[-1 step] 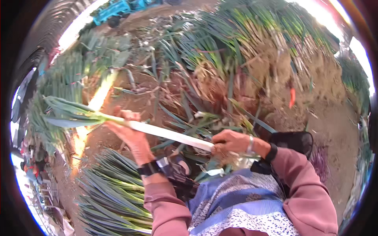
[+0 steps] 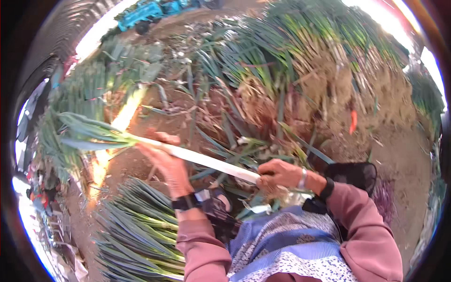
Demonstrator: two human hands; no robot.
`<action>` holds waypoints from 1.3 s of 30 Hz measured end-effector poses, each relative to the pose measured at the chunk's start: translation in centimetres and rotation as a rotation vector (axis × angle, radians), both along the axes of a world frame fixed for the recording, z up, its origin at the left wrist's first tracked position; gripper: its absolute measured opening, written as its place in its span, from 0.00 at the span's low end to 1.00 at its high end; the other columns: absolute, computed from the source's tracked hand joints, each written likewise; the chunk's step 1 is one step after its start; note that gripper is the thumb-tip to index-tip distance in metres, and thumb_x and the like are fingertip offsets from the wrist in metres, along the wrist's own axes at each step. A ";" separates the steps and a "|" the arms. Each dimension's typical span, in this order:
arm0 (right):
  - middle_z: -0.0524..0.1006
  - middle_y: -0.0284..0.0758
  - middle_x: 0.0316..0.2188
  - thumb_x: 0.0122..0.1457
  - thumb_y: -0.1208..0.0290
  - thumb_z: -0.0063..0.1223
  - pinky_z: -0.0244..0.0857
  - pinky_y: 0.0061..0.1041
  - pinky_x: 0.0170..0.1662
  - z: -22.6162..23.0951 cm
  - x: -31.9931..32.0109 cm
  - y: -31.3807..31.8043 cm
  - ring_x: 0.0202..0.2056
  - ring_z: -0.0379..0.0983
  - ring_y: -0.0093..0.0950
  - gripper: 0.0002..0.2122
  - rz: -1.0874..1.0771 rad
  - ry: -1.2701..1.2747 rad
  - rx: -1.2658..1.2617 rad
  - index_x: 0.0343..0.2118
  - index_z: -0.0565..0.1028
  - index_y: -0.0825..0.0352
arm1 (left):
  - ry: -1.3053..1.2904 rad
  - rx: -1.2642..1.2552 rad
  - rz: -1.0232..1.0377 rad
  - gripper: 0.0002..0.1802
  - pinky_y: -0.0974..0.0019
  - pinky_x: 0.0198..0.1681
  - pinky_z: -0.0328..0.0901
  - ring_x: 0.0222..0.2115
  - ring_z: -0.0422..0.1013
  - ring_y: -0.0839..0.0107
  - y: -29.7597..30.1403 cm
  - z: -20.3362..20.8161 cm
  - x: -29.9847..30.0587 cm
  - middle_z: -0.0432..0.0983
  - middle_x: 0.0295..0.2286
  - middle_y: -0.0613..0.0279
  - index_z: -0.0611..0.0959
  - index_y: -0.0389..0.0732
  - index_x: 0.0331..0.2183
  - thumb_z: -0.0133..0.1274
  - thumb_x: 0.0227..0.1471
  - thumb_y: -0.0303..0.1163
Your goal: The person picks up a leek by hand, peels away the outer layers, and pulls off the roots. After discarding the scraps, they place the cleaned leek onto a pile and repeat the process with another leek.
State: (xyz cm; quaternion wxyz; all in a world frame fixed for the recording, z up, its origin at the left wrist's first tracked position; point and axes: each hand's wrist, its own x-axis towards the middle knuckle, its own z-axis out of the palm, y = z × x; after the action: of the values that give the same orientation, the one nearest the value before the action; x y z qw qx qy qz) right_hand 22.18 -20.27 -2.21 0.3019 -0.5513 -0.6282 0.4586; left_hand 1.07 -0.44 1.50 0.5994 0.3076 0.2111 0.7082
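A long leek point(image 2: 213, 163) lies slantwise across both my hands, its bare white shaft running down to the right and its green leaves fanning out to the left. My left hand point(image 2: 162, 152) is closed around it where the white turns green. At the root end, my right hand point(image 2: 280, 173) grips the leek with curled fingers; some roots seem to hang just below. Beneath my left forearm lies a thick pile of trimmed-looking leeks point(image 2: 141, 230), leaves pointing left. Loose leaves and peelings point(image 2: 230, 145) are scattered on the ground beyond the shaft.
Large heaps of leeks with soil on their roots point(image 2: 300, 51) line the far side. More leeks point(image 2: 89, 103) stand at the left, crossed by a bright sunlit strip. A red-orange object point(image 2: 353, 122) lies on the soil at right. A blue wheeled cart point(image 2: 141, 16) stands far back.
The whole view has shifted slightly, so my hands and the surroundings appear a little farther right. Both hands keep their hold on the leek.
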 end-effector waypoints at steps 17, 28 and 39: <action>0.64 0.39 0.14 0.52 0.70 0.55 0.57 0.32 0.18 3.6 -6.0 -5.7 0.16 0.65 0.36 0.12 -0.125 -0.232 0.548 0.17 0.66 0.65 | 0.178 -0.548 -0.105 0.16 0.67 0.10 0.58 0.07 0.58 0.73 3.7 -6.5 4.0 0.59 0.10 0.67 0.66 0.43 0.21 0.52 0.54 0.37; 0.73 0.39 0.37 0.48 0.69 0.57 0.69 0.31 0.32 2.6 1.7 -4.9 0.35 0.73 0.37 0.15 -0.488 -0.653 0.385 0.39 0.72 0.65 | -0.002 -0.091 -0.216 0.18 0.55 0.27 0.70 0.20 0.65 0.71 1.1 -2.7 2.5 0.63 0.19 0.66 0.66 0.47 0.42 0.54 0.52 0.35; 0.66 0.42 0.30 0.47 0.76 0.54 0.66 0.37 0.23 4.2 -8.4 1.1 0.25 0.69 0.43 0.16 -0.500 -0.386 0.859 0.40 0.67 0.64 | 0.009 -0.122 -0.243 0.15 0.56 0.37 0.68 0.29 0.72 0.60 -12.1 0.6 4.3 0.67 0.27 0.59 0.59 0.43 0.44 0.43 0.59 0.34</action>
State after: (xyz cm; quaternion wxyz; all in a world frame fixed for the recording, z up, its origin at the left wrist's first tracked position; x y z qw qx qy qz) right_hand 13.77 -19.19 1.95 0.4794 -0.5851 -0.6532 -0.0358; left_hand 5.34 -12.55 2.11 0.6975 0.2971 0.2178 0.6147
